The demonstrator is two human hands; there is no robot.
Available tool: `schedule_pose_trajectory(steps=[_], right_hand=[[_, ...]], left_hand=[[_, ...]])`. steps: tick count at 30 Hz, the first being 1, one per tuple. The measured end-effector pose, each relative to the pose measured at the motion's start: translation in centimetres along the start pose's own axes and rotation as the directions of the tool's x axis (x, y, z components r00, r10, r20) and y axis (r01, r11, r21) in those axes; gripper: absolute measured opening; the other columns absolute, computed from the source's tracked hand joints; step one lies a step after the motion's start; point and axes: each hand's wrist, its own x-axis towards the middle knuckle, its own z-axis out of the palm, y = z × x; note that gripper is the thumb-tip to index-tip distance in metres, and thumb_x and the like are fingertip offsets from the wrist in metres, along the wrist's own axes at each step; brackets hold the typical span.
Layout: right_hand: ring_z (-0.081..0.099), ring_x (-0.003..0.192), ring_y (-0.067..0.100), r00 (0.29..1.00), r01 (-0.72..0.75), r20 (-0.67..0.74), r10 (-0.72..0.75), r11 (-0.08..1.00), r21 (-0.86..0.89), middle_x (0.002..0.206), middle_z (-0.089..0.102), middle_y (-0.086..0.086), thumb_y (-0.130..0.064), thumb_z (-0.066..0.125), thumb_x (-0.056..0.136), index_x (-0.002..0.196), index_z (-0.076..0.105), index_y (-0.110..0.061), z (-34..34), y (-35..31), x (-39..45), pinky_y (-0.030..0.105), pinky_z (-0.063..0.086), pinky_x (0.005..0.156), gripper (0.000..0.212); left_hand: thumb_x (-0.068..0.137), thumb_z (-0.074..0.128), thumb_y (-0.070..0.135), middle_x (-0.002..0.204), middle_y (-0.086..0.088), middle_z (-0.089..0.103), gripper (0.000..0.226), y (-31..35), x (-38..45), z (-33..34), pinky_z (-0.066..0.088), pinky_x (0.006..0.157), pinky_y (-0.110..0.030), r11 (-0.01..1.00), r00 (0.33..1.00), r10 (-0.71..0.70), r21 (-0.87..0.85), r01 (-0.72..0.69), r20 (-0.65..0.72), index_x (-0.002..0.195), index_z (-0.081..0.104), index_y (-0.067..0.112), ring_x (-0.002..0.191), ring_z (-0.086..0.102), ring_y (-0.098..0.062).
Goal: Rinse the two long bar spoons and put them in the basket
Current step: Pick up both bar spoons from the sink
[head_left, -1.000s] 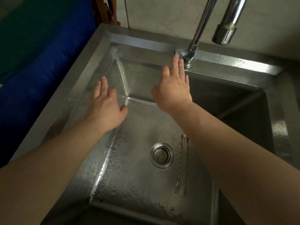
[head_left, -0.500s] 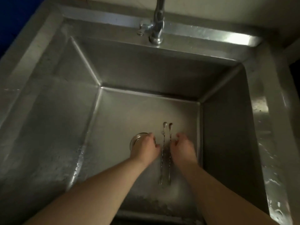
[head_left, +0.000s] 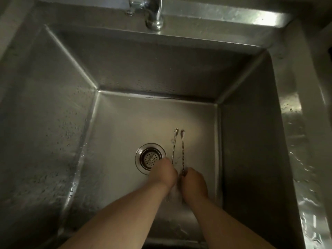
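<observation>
Two long bar spoons with twisted stems lie side by side on the sink floor, bowls pointing away from me. My left hand (head_left: 164, 172) is closed over the stem of the left bar spoon (head_left: 173, 147). My right hand (head_left: 194, 182) is closed over the stem of the right bar spoon (head_left: 182, 151). The near ends of both spoons are hidden under my hands. No basket is in view.
The deep steel sink (head_left: 242, 141) has wet walls. Its round drain strainer (head_left: 149, 157) sits just left of the spoons. The tap base (head_left: 154, 18) stands on the back rim; no water is running. A wet ledge (head_left: 296, 123) runs along the right.
Both hands dropped from the upper sink down to its floor, then slid back along the spoons and closed on their stems. The view tilted down into the sink.
</observation>
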Motion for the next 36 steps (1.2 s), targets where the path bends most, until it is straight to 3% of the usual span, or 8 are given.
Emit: schedule_pose_trajectory(steps=[3, 11, 16, 19, 21, 26, 33, 36], right_hand=[[0.066, 0.099, 0.027, 0.999, -0.039, 0.020, 0.039, 0.999, -0.009, 0.110, 0.069, 0.011, -0.012, 0.051, 0.096, 0.111, 0.067, -0.010, 0.1, -0.1, 0.1, 0.031, 0.053, 0.081, 0.022], [0.068, 0.097, 0.027, 0.994, -0.081, 0.075, 0.077, 0.995, 0.051, 0.107, 0.072, 0.011, -0.017, 0.057, 0.089, 0.106, 0.071, -0.011, -0.5, -0.2, -0.8, 0.023, 0.043, 0.070, 0.023], [0.067, 0.094, 0.029, 0.997, 0.005, 0.072, -0.011, 0.996, 0.085, 0.102, 0.072, 0.014, -0.028, 0.060, 0.090, 0.103, 0.071, -0.008, -1.8, -1.2, -2.7, 0.026, 0.048, 0.070, 0.026], [0.064, 0.084, 0.028, 0.998, 0.047, 0.023, -0.050, 0.991, 0.127, 0.098, 0.070, 0.016, -0.020, 0.057, 0.089, 0.097, 0.066, -0.004, -3.4, -2.7, -4.5, 0.025, 0.043, 0.066, 0.020], [0.059, 0.077, 0.027, 0.995, 0.098, -0.044, -0.092, 0.983, 0.154, 0.094, 0.069, 0.014, -0.017, 0.056, 0.087, 0.093, 0.064, -0.006, -4.9, -3.9, -6.0, 0.026, 0.040, 0.063, 0.015], [0.062, 0.074, 0.028, 0.944, 0.258, -0.260, -0.204, 0.946, 0.198, 0.077, 0.063, 0.006, -0.018, 0.058, 0.086, 0.084, 0.061, -0.010, -9.4, -6.9, -11.5, 0.031, 0.044, 0.061, 0.009], [0.055, 0.068, 0.020, 0.787, 0.465, -0.529, -0.318, 0.869, 0.169, 0.074, 0.058, 0.000, -0.019, 0.061, 0.085, 0.074, 0.055, -0.012, -15.3, -10.4, -22.8, 0.033, 0.043, 0.059, 0.014], [0.054, 0.066, 0.018, 0.708, 0.534, -0.604, -0.366, 0.837, 0.119, 0.073, 0.057, -0.002, -0.020, 0.061, 0.084, 0.073, 0.054, -0.014, -17.6, -11.8, -27.3, 0.031, 0.041, 0.057, 0.014]], left_hand=[[0.079, 0.055, 0.009, 0.096, -0.020, 0.069, 0.018, -0.2, 0.0, -0.1, 0.039, 0.063, -0.027, 0.999, 0.999, -0.032, -0.018, 0.032, -0.012, 0.089, 0.066, -0.001, 0.091, 0.065, -0.034], [0.083, 0.053, 0.009, 0.099, -0.023, 0.069, 0.017, -1.6, -0.6, -0.9, 0.036, 0.061, -0.027, 0.998, 0.998, -0.055, 0.007, 0.055, 0.031, 0.090, 0.064, -0.003, 0.092, 0.065, -0.036], [0.087, 0.053, 0.019, 0.105, -0.020, 0.067, 0.015, -2.1, -1.8, -4.3, 0.032, 0.065, -0.027, 0.992, 0.994, 0.088, 0.091, -0.082, -0.062, 0.092, 0.058, 0.006, 0.097, 0.062, -0.037], [0.087, 0.053, 0.023, 0.099, -0.020, 0.067, 0.015, -1.9, -3.4, -7.8, 0.039, 0.066, -0.032, 0.981, 0.974, 0.173, 0.118, -0.157, -0.145, 0.087, 0.052, 0.008, 0.092, 0.062, -0.037], [0.087, 0.053, 0.022, 0.096, -0.020, 0.067, 0.015, -1.7, -5.0, -10.3, 0.040, 0.068, -0.034, 0.967, 0.949, 0.244, 0.129, -0.221, -0.200, 0.088, 0.052, 0.008, 0.086, 0.060, -0.036], [0.085, 0.054, 0.022, 0.072, 0.000, 0.051, 0.018, -1.2, -10.4, -16.7, 0.023, 0.051, -0.029, 0.913, 0.854, 0.407, 0.159, -0.375, -0.324, 0.076, 0.039, 0.017, 0.062, 0.041, -0.021], [0.085, 0.055, 0.020, 0.062, 0.008, 0.043, 0.025, 0.0, -20.7, -26.0, 0.021, 0.045, -0.018, 0.816, 0.674, 0.561, 0.184, -0.547, -0.481, 0.069, 0.036, 0.019, 0.053, 0.038, -0.004], [0.086, 0.053, 0.021, 0.062, 0.006, 0.046, 0.022, 0.9, -25.0, -29.9, 0.026, 0.046, -0.024, 0.774, 0.614, 0.606, 0.196, -0.602, -0.506, 0.070, 0.038, 0.018, 0.053, 0.040, -0.008]])
